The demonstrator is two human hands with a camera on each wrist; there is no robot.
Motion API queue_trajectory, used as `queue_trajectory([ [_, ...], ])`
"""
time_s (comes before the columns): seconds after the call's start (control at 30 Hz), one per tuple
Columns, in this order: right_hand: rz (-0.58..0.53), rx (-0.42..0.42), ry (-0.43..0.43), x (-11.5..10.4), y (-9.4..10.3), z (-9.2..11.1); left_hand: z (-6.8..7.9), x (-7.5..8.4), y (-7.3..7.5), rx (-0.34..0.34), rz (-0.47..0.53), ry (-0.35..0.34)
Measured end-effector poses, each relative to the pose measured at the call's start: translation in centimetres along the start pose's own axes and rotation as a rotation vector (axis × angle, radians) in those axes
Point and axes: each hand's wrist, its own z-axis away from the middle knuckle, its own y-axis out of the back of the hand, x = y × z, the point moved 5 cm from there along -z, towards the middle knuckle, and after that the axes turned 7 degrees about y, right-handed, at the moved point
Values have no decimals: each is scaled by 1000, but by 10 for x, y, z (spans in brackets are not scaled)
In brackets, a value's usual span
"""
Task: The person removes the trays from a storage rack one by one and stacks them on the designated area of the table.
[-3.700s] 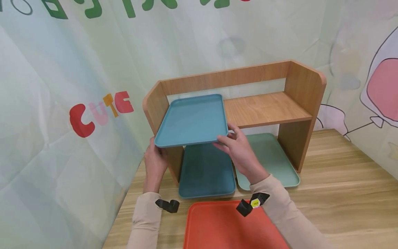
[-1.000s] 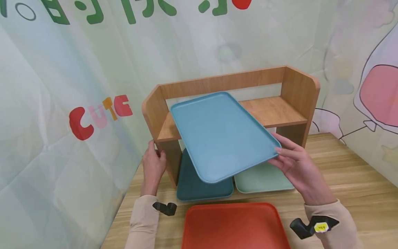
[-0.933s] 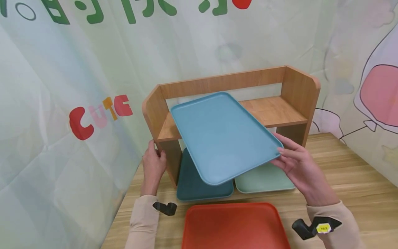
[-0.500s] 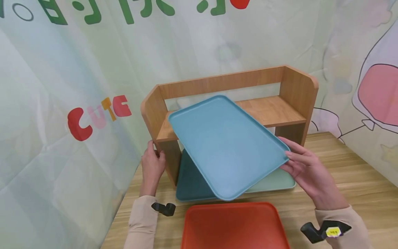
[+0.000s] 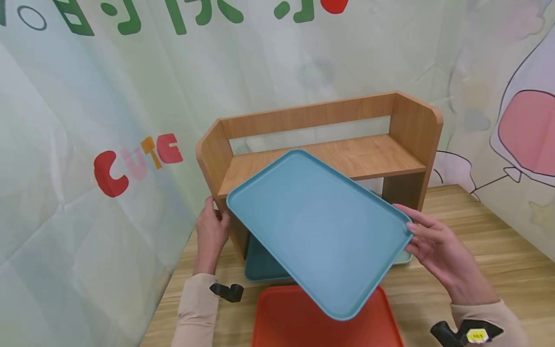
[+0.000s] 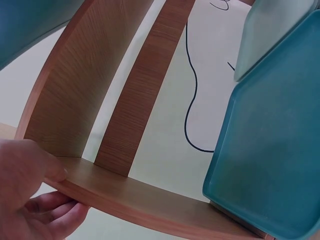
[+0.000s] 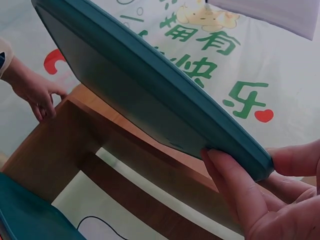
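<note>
Light-blue tray [image 5: 321, 231] lower now, hiding part of red tray [image 5: 279, 320].

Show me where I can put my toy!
Bare: the upper shelf board, where it shows between its left side and right side; and the table between that right side and the picture cloth.
Crowded: underneath, with the dark blue tray and green tray; in front, where the right hand's light blue tray partly hides the red tray.

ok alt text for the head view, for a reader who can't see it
A person's right hand holds a tilted blue tray by one corner, while the left hand grips the side of a wooden shelf. Partly hidden behind are a dark teal tray and a green tray; a red tray lies nearer.
</note>
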Motion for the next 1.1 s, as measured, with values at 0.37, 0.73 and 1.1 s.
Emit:
queue_trajectory([
  [0.37,-74,-24,-27,4,12,15,-1,1,-2,16,-19,-24],
  [0.73,-187,-68,-89,9,19,26,-1,-2,-1,-20,20,-23],
  [1.1,-124,-62,-168,17,27,36,0,-2,2,7,9,-29],
])
